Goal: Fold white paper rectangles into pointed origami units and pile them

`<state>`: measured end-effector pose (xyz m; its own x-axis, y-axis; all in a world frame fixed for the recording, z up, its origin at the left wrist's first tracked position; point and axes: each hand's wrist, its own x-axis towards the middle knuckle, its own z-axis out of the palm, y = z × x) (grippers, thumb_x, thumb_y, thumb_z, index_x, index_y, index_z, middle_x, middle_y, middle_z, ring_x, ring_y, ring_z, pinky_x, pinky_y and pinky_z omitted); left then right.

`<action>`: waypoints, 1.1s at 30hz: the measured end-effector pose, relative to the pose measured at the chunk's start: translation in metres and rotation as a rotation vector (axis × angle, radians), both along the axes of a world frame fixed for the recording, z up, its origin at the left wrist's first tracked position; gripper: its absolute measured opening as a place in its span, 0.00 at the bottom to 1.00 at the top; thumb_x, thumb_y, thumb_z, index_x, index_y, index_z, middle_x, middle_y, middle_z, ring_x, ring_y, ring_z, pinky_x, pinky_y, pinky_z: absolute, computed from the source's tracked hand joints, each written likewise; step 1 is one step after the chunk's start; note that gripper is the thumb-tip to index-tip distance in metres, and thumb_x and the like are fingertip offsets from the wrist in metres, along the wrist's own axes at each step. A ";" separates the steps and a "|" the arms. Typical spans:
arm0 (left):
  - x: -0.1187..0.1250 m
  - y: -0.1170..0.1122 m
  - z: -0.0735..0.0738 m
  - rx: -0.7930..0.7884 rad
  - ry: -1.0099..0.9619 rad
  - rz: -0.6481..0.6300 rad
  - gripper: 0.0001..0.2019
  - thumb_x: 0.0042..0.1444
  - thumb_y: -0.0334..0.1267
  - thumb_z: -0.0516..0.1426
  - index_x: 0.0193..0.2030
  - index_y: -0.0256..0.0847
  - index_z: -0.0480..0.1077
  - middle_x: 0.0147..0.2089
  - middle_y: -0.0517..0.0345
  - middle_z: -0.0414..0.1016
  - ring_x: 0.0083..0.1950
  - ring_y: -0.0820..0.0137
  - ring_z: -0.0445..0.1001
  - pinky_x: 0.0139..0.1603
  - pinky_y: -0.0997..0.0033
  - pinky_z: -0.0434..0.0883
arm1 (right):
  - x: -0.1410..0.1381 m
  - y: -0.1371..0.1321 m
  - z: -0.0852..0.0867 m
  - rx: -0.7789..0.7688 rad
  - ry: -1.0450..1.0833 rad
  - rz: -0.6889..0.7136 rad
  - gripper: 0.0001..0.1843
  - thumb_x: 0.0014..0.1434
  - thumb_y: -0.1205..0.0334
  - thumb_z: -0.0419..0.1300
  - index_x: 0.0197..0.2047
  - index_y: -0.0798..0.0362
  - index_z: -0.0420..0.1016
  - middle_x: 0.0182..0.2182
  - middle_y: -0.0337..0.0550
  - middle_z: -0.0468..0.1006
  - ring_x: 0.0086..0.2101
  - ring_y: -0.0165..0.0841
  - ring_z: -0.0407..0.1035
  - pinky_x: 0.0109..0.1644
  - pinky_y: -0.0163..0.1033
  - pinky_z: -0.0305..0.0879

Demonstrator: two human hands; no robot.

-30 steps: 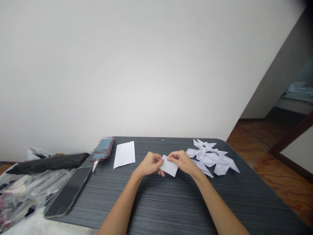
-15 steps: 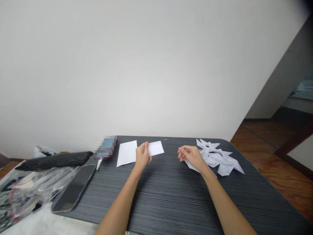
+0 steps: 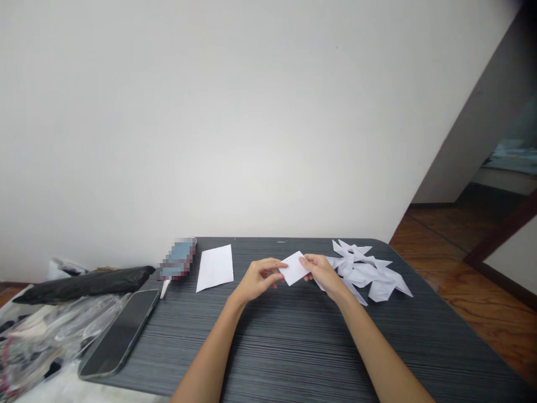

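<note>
Both my hands meet over the middle of a dark grey striped table (image 3: 293, 347). My right hand (image 3: 324, 273) pinches the right edge of a small white paper slip (image 3: 294, 268). My left hand (image 3: 260, 278) touches the slip's left edge with thumb and fingers closed toward it. The slip is tilted and held just above the tabletop. A pile of several folded white paper shapes (image 3: 369, 268) lies right of my right hand. A flat white paper sheet (image 3: 215, 267) lies left of my left hand.
A dark phone (image 3: 119, 333) lies face up at the table's left edge, next to a blurred small box (image 3: 178, 258). A black bundle (image 3: 84, 282) and clear plastic bags (image 3: 46, 336) lie further left. Wooden floor (image 3: 482, 280) shows to the right.
Half a second ago my left hand alone held the slip up near the flat sheet and my right hand was apart. Now both hands have come together on the slip at the table's middle.
</note>
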<state>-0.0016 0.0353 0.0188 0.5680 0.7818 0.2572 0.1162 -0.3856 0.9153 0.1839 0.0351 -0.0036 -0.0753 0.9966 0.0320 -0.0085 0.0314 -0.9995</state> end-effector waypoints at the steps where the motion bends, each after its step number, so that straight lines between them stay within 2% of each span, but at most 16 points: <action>1: 0.000 0.000 0.000 0.000 0.000 -0.004 0.16 0.48 0.42 0.54 0.41 0.35 0.70 0.42 0.48 0.69 0.32 0.71 0.70 0.25 0.77 0.68 | 0.001 0.000 0.000 0.001 -0.003 0.018 0.18 0.45 0.49 0.56 0.23 0.58 0.66 0.13 0.34 0.65 0.13 0.22 0.57 0.16 0.29 0.49; 7: 0.002 0.004 -0.008 0.006 -0.033 0.078 0.13 0.46 0.42 0.56 0.33 0.33 0.73 0.37 0.49 0.71 0.30 0.72 0.69 0.29 0.74 0.69 | -0.003 -0.001 -0.001 0.014 -0.055 0.086 0.17 0.48 0.51 0.54 0.26 0.59 0.68 0.16 0.36 0.67 0.15 0.23 0.58 0.18 0.30 0.53; 9: 0.003 0.005 -0.010 0.055 -0.038 0.153 0.12 0.47 0.42 0.55 0.31 0.34 0.74 0.33 0.50 0.73 0.30 0.71 0.70 0.31 0.73 0.68 | -0.003 -0.004 0.003 0.045 -0.046 0.086 0.16 0.49 0.53 0.54 0.35 0.58 0.67 0.20 0.38 0.69 0.18 0.25 0.62 0.21 0.30 0.57; 11: 0.005 0.004 -0.012 0.111 -0.031 0.240 0.12 0.47 0.42 0.55 0.29 0.35 0.74 0.30 0.51 0.74 0.30 0.69 0.70 0.32 0.73 0.67 | -0.003 -0.008 0.008 0.119 -0.028 0.109 0.22 0.49 0.55 0.55 0.47 0.53 0.61 0.28 0.40 0.71 0.25 0.27 0.66 0.27 0.32 0.61; 13: 0.007 0.004 -0.012 0.148 -0.028 0.314 0.11 0.47 0.42 0.55 0.27 0.37 0.74 0.29 0.53 0.74 0.30 0.69 0.70 0.32 0.73 0.66 | -0.003 -0.011 0.013 0.217 -0.066 0.155 0.26 0.47 0.58 0.58 0.50 0.49 0.57 0.36 0.41 0.70 0.32 0.28 0.66 0.34 0.33 0.62; 15: 0.010 0.002 -0.013 0.165 -0.032 0.364 0.11 0.47 0.42 0.55 0.26 0.37 0.74 0.28 0.54 0.74 0.29 0.69 0.70 0.32 0.73 0.66 | -0.003 -0.012 0.015 0.307 -0.173 0.161 0.21 0.44 0.60 0.60 0.44 0.49 0.64 0.38 0.41 0.68 0.36 0.30 0.65 0.38 0.34 0.61; 18: 0.012 0.000 -0.014 0.188 -0.037 0.383 0.10 0.48 0.41 0.55 0.26 0.37 0.73 0.29 0.54 0.75 0.30 0.68 0.71 0.32 0.72 0.66 | -0.004 -0.009 0.013 0.376 -0.270 0.044 0.08 0.46 0.59 0.59 0.29 0.54 0.71 0.35 0.42 0.69 0.36 0.31 0.64 0.39 0.35 0.58; 20: 0.013 -0.001 -0.015 0.194 -0.037 0.363 0.10 0.48 0.41 0.54 0.29 0.37 0.73 0.30 0.53 0.75 0.31 0.68 0.71 0.33 0.72 0.67 | -0.005 -0.006 0.009 0.371 -0.237 -0.018 0.10 0.48 0.57 0.57 0.25 0.55 0.72 0.32 0.43 0.70 0.34 0.31 0.64 0.37 0.35 0.58; 24: 0.016 -0.003 -0.017 0.129 -0.092 0.325 0.12 0.51 0.39 0.51 0.37 0.36 0.71 0.34 0.52 0.75 0.30 0.69 0.73 0.34 0.71 0.69 | -0.005 -0.003 0.004 0.291 -0.112 -0.066 0.11 0.47 0.56 0.58 0.24 0.57 0.71 0.26 0.40 0.71 0.28 0.30 0.64 0.33 0.34 0.59; 28: 0.016 -0.003 -0.018 0.060 -0.140 0.293 0.15 0.52 0.40 0.51 0.44 0.34 0.67 0.33 0.52 0.75 0.30 0.69 0.73 0.34 0.71 0.71 | -0.004 -0.004 0.004 0.228 -0.035 -0.094 0.12 0.44 0.56 0.60 0.23 0.57 0.68 0.23 0.39 0.71 0.25 0.28 0.63 0.30 0.33 0.58; 33: 0.017 -0.002 -0.021 0.011 -0.171 0.285 0.14 0.50 0.41 0.52 0.38 0.32 0.70 0.34 0.50 0.75 0.31 0.68 0.74 0.33 0.70 0.72 | -0.005 -0.005 0.005 0.260 -0.052 -0.102 0.13 0.44 0.54 0.60 0.21 0.57 0.67 0.21 0.38 0.70 0.24 0.28 0.63 0.28 0.33 0.58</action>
